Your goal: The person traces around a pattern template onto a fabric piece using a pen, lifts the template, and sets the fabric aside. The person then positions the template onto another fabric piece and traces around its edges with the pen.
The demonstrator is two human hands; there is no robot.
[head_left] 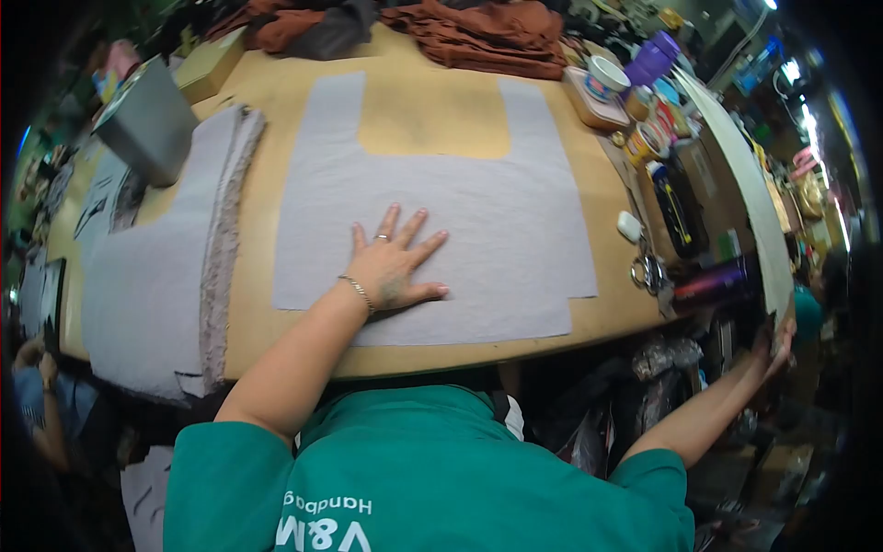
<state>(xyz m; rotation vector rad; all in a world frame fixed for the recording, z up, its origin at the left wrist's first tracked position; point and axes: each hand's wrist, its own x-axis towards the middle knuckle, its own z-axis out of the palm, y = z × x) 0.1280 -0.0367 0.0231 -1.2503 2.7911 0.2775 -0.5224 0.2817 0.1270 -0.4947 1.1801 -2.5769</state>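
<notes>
A pale lavender-grey fabric piece (441, 239) lies flat on the table, with a wide U-shaped cutout at its far side. My left hand (391, 271) rests on it palm down, fingers spread, holding nothing. Far to the right, my right hand (782, 346) is closed at the near end of a long pale board (756, 198); its fingers show only in part. Left of the flat piece is a thick stack of similar fabric pieces (156, 267), with a grey metal block (152, 120) standing at its far end.
The tan table (253, 345) bears folded brown fabric (487, 35) at the back. Along its right side are a white tub (607, 77), a purple cup (651, 57), a black bottle (676, 210), scissors (647, 271) and a small white case (629, 226). Another person's arm (52, 414) shows at far left.
</notes>
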